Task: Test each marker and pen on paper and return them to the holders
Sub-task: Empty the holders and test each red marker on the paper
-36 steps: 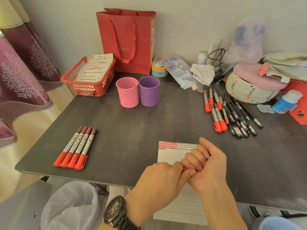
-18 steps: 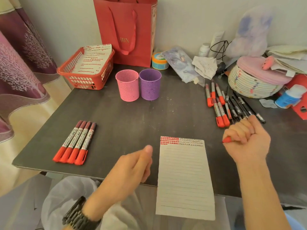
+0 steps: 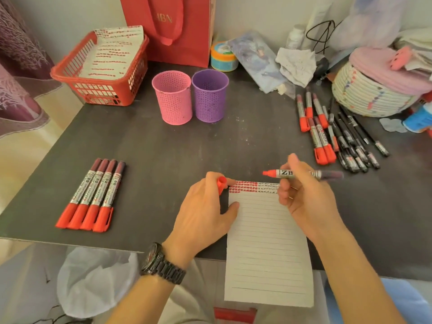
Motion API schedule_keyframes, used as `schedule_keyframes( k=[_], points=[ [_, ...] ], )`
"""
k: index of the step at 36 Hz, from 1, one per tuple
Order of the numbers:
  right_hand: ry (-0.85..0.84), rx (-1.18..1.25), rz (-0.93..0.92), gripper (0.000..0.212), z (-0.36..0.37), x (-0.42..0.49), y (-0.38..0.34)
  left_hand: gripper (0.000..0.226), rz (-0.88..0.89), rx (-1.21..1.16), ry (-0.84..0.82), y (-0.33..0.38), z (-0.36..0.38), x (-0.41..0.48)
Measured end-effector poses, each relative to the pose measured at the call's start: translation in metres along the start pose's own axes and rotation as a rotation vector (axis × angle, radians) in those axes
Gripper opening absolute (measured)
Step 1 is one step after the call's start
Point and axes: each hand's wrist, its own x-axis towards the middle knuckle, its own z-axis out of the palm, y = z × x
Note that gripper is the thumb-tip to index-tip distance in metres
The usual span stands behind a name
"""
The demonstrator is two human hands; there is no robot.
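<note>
At the near edge of the dark table point(image 3: 163, 148), over the top of the lined paper point(image 3: 266, 242), the right hand point(image 3: 301, 199) pinched an uncapped red marker point(image 3: 284, 173) by its barrel between thumb and fingers. The marker was held roughly level, tip pointing left, clear of the sheet. The right forearm entered from the lower right. The left hand point(image 3: 205, 211) sat at the sheet's top left corner, back upward, fingers curled round the red cap point(image 3: 221, 183), thumb tip at the paper's left edge. Red test marks filled the sheet's top line. Four capped markers point(image 3: 91, 195) lay in a row to the left. More markers and black pens point(image 3: 355, 146) lay to the right. The pink holder point(image 3: 173, 97) and purple holder point(image 3: 209, 94) stood side by side farther back.
</note>
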Motion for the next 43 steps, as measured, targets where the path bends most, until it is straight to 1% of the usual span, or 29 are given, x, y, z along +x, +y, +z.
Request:
schedule_keyframes(
  k=[1, 3, 7, 12, 17, 22, 24, 33, 43],
  points=[
    [0.022, -0.063, -0.03, 0.024, 0.003, 0.002, 0.002, 0.046, -0.004, 0.004, 0.004, -0.001, 0.001, 0.0],
    [0.047, -0.145, -0.077, 0.027, 0.009, 0.008, 0.005, 0.048, -0.007, 0.011, 0.009, -0.002, 0.003, -0.001],
    [-0.002, -0.231, -0.118, 0.014, 0.021, 0.015, 0.009, 0.051, -0.026, 0.003, 0.015, -0.002, 0.003, -0.002],
    [0.098, -0.495, -0.268, 0.026, 0.02, 0.018, 0.027, 0.054, -0.056, -0.007, 0.001, -0.002, 0.002, -0.003],
    [0.137, -0.521, -0.323, 0.025, 0.02, 0.016, 0.034, 0.057, -0.08, -0.006, 0.003, -0.001, 0.003, -0.002],
    [0.215, -0.583, -0.393, 0.037, 0.02, 0.017, 0.04, 0.056, -0.098, -0.025, 0.002, 0.0, 0.003, -0.002],
    [0.239, -0.6, -0.387, 0.037, 0.019, 0.018, 0.042, 0.056, -0.109, -0.034, -0.005, -0.001, 0.003, -0.002],
    [0.19, -0.647, -0.404, 0.032, 0.018, 0.019, 0.045, 0.054, -0.102, -0.043, -0.001, 0.0, 0.002, -0.001],
    [0.195, -0.686, -0.406, 0.029, 0.019, 0.019, 0.044, 0.052, -0.096, -0.067, 0.023, 0.001, 0.001, -0.001]
  ],
)
